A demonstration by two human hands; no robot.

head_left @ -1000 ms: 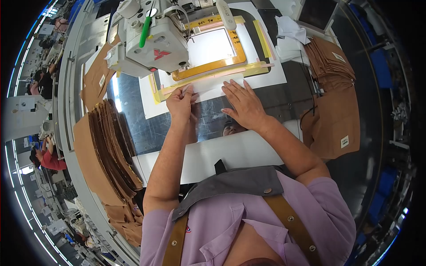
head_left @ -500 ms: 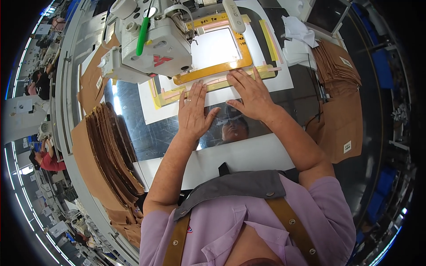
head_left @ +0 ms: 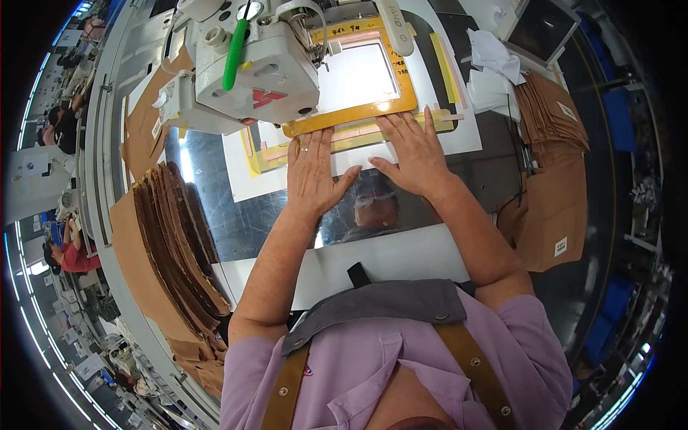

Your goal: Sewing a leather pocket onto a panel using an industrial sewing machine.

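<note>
Both hands lie palm down on a white sheet (head_left: 247,185) with yellow and pink tape along its border. My left hand (head_left: 312,172) is stretched flat, its fingertips at the front edge of a yellow-orange rectangular frame (head_left: 350,117). To its right my right hand (head_left: 417,154) has spread fingers, their tips also meeting that front edge. Neither hand grips anything. Brightly lit white material (head_left: 358,77) fills the frame's opening. The white sewing machine head (head_left: 258,82) stands over the frame's left side and hides part of it.
A green-handled tool (head_left: 235,54) hangs at the machine's front. Brown fabric panels are stacked at left (head_left: 154,251) and right (head_left: 548,115). White cloths (head_left: 494,57) lie near a dark screen (head_left: 542,32). Shiny metal tabletop (head_left: 247,229) lies under my forearms.
Both hands have slid slightly, the left one's fingertips now closer to the frame's front edge. The whole view has shifted a little; the frame keeps its place by the machine.
</note>
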